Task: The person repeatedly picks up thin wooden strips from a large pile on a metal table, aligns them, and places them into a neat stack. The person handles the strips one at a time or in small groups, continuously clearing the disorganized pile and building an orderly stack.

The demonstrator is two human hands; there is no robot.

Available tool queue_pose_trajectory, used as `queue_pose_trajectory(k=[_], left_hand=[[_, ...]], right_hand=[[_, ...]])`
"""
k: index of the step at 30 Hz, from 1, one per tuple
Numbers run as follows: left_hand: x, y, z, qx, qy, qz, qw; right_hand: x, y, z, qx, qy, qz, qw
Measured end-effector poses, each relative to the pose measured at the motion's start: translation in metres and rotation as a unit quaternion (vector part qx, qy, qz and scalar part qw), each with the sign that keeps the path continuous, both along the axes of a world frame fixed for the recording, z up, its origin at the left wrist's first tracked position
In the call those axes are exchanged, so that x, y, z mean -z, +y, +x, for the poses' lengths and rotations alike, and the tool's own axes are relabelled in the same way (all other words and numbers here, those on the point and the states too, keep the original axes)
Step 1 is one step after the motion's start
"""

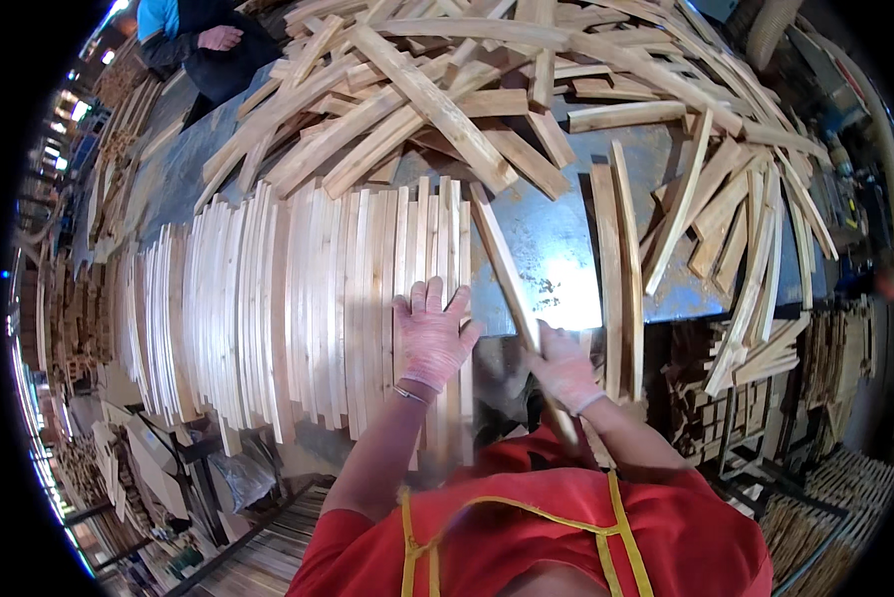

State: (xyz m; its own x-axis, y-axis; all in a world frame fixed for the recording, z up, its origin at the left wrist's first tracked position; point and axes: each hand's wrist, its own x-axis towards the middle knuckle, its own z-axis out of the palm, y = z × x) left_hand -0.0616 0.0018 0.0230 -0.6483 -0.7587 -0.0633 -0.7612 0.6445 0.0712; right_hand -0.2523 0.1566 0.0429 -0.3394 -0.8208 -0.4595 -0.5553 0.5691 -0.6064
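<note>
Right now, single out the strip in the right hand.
The slanting strip just right of the row: the right hand grips it, while the row's strips lie side by side.

Ahead of the red fabric garment with yellow trim (547,493), the left hand in a thin whitish glove (434,336) lies palm down, fingers spread, thin bracelet (410,394) at the wrist. Nearer the garment, the similarly gloved right hand (563,370) curls, its forearm (631,428) angled inward.
</note>
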Motion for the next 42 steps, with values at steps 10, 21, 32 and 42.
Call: queue_pose_trajectory(k=[10, 21, 32, 42], left_hand=[[-0.006, 0.007, -0.016, -0.018, 0.009, 0.026, 0.999], [-0.007, 0.009, -0.009, -0.017, 0.005, 0.014, 1.0], [-0.022, 0.008, -0.019, -0.012, 0.034, 0.069, 0.997], [-0.017, 0.028, -0.039, -0.016, -0.008, 0.05, 0.999]], right_hand=[[0.008, -0.092, -0.123, 0.056, 0.478, -0.234, 0.845], [0.032, -0.012, -0.114, 0.147, 0.163, -0.07, 0.973], [0.026, -0.065, -0.027, 0.041, -0.171, -0.089, 0.98], [0.015, -0.227, -0.153, -0.051, 0.285, -0.079, 0.954]])
